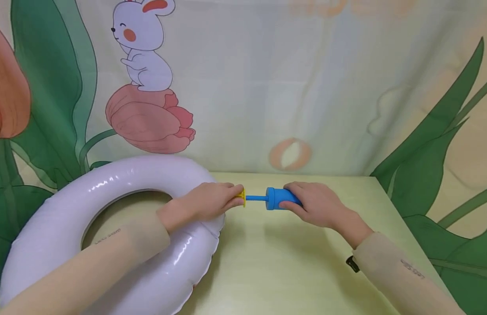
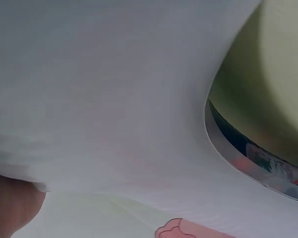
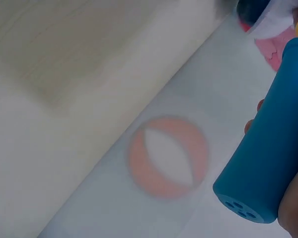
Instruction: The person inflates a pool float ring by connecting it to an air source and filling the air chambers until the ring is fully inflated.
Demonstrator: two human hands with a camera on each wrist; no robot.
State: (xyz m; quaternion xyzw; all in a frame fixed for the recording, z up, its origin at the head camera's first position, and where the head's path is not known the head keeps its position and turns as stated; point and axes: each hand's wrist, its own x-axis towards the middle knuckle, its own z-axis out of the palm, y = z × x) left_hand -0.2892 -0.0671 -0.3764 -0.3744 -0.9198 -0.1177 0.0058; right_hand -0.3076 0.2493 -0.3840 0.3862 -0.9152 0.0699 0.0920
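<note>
A blue hand air pump [image 1: 280, 199] is held sideways above the table, with its thin blue rod [image 1: 256, 198] drawn out between the two hands. The left hand [image 1: 213, 200] grips the yellow handle [image 1: 244, 197] at the rod's end. Around the blue barrel [image 3: 265, 144] the right hand [image 1: 319, 203] curls its fingers; several small holes show in the barrel's end in the right wrist view. Beneath the left forearm lies an inflated white swim ring [image 1: 34, 245], which fills most of the left wrist view. Most of the left hand is out of sight there.
The pale green table [image 1: 291, 271] runs back to a hanging cloth [image 1: 243, 87] printed with a rabbit, tulips and leaves. The ring takes up the table's left side and reaches the cloth. A small black object [image 1: 352, 264] shows at the right sleeve's cuff.
</note>
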